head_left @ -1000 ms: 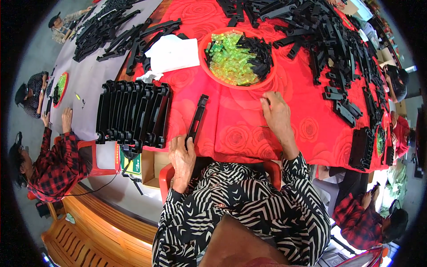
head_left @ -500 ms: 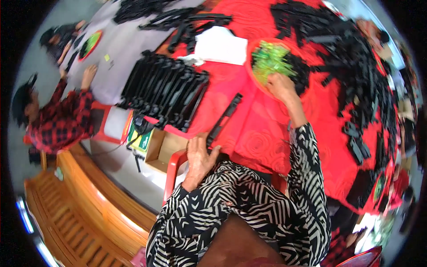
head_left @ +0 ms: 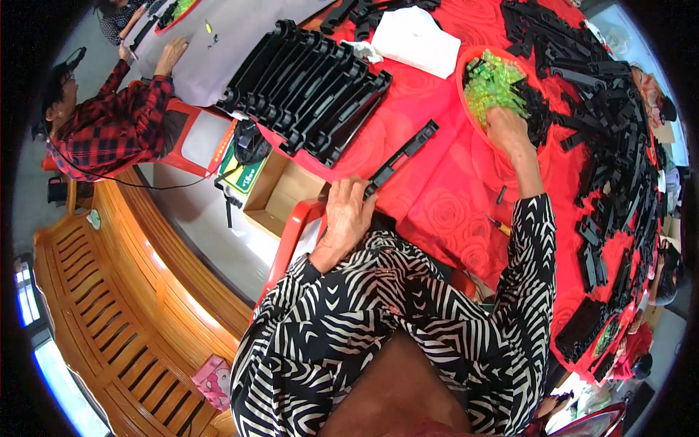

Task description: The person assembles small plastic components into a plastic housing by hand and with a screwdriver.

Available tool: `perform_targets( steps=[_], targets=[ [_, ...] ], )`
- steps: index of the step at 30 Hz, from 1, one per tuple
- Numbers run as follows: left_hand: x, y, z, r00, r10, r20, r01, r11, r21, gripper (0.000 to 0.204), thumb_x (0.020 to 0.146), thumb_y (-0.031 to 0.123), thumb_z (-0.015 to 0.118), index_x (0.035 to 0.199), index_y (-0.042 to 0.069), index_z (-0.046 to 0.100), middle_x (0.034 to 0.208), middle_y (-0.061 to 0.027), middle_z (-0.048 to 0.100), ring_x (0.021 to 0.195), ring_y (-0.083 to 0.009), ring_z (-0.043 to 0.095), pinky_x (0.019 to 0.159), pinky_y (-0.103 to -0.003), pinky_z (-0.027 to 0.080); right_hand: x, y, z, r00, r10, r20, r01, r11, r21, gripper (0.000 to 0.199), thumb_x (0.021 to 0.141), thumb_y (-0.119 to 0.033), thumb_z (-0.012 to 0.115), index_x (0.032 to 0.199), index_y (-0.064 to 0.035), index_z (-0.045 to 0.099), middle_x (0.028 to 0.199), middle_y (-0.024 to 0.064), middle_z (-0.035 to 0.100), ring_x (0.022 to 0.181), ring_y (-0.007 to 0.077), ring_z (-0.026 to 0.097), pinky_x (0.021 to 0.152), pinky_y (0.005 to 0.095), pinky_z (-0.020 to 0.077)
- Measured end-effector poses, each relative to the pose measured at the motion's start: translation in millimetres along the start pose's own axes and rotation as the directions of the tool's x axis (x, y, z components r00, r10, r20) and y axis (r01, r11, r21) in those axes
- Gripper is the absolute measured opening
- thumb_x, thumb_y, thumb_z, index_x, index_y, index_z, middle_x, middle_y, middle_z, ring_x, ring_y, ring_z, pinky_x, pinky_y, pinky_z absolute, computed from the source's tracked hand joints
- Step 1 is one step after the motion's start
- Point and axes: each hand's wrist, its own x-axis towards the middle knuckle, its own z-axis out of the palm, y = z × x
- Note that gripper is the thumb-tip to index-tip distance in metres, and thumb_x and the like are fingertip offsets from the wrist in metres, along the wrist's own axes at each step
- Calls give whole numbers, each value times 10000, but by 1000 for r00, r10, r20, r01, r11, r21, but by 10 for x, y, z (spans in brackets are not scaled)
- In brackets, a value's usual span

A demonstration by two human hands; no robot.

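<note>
Left hand: the left hand is pressing its curled fingers down on the near end of a long, narrow black plastic strip, pinning it flat against the red rose-patterned tablecloth at the table edge.
Right hand: the right hand is reaching into a shallow round red bowl, with its fingers bent down among a heap of small translucent green plastic pieces (whether it is already pinching one, I cannot tell).
Where the strip is lying: it is running diagonally away from the left hand, its far end pointing towards the bowl and stopping short of it.
Doing this well: judging from the pose, the left hand is serving best by keeping the strip still and square on the cloth, while the right hand is picking out a single green piece rather than a clump.
Left of the left hand: a row of black ribbed plastic rails is lying stacked side by side, overhanging the table edge, with an open brown cardboard box below it.
Beyond the right hand: a loose pile of black plastic parts is crowding the cloth to the right of the bowl, some spilling into it, which may be hampering the picking.
Farther off: a white folded cloth is lying beyond the rails, and a person in a red checked shirt is working at a grey table well to the left.
</note>
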Motion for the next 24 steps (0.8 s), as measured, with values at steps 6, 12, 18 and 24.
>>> perform_targets(
  steps=[6, 12, 18, 24],
  targets=[
    [-135, -92, -33, 996, -83, -18, 83, 996, -30, 246, 678, 69, 677, 885, 6, 559, 910, -144, 554, 870, -318, 518, 750, -387, 428, 57, -193, 45, 998, -64, -13, 64, 998, 27, 184, 752, -127, 550, 827, 33, 601, 858, 247, 612, 837, 382, 605, 718, 463, 482],
    [-118, 14, -62, 998, -67, -17, 66, 995, -75, 297, 649, 48, 677, 904, -6, 535, 902, -150, 532, 827, -331, 496, 740, -402, 416, -141, -104, -91, 992, 96, -87, -86, 990, 112, 257, 733, -148, 585, 924, 19, 542, 853, 255, 604, 818, 411, 588, 706, 478, 468],
    [-142, 48, -95, 996, -67, -66, 64, 997, -44, 422, 641, 65, 690, 1017, -10, 513, 938, -164, 517, 831, -337, 488, 743, -401, 408, -443, -355, -335, 887, 81, -454, 158, 871, 465, 246, 775, -49, 519, 1020, -29, 540, 763, 181, 588, 680, 264, 600, 638, 341, 466],
    [-35, 61, -83, 999, 30, 38, -33, 996, 79, 507, 680, 143, 669, 1124, -1, 471, 1034, -149, 499, 914, -306, 468, 787, -387, 382, -621, -910, -9, 969, 58, -240, 213, 292, 932, 145, 768, 51, 548, 887, -33, 554, 738, 35, 585, 691, 96, 579, 616, 219, 451]
  ],
)
